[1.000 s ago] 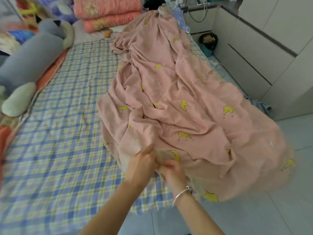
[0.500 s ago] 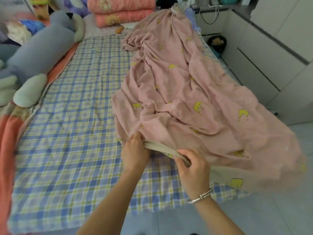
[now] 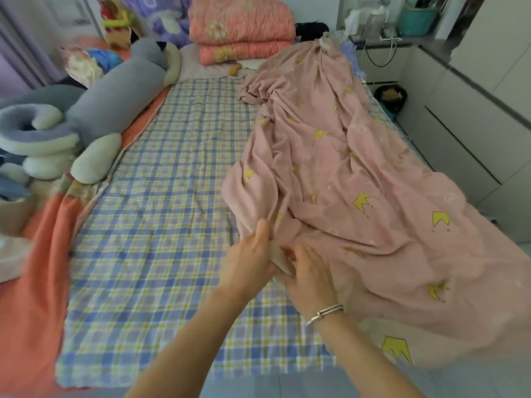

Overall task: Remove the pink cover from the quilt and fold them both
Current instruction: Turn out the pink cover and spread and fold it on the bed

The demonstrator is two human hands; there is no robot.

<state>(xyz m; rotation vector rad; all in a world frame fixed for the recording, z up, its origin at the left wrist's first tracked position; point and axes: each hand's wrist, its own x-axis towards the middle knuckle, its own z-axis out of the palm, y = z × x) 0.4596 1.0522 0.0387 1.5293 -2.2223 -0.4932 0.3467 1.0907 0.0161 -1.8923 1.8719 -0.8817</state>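
pink cover (image 3: 359, 173) lies rumpled lengthwise on the right half of the plaid sheet (image 3: 161, 225); near end spills over the bed's foot and right edge; left hand (image 3: 248, 257) and right hand (image 3: 311, 278) close together at the cover's near-left corner, both pinching its edge, thumbs on top; pale strip (image 3: 280, 258) of fabric shows between them, cannot tell if quilt or lining; bracelet (image 3: 326, 313) on right wrist; grey plush (image 3: 115, 101) along left side; folded orange blankets (image 3: 241, 27) stacked at the head; white cabinet (image 3: 465, 116) right of bed
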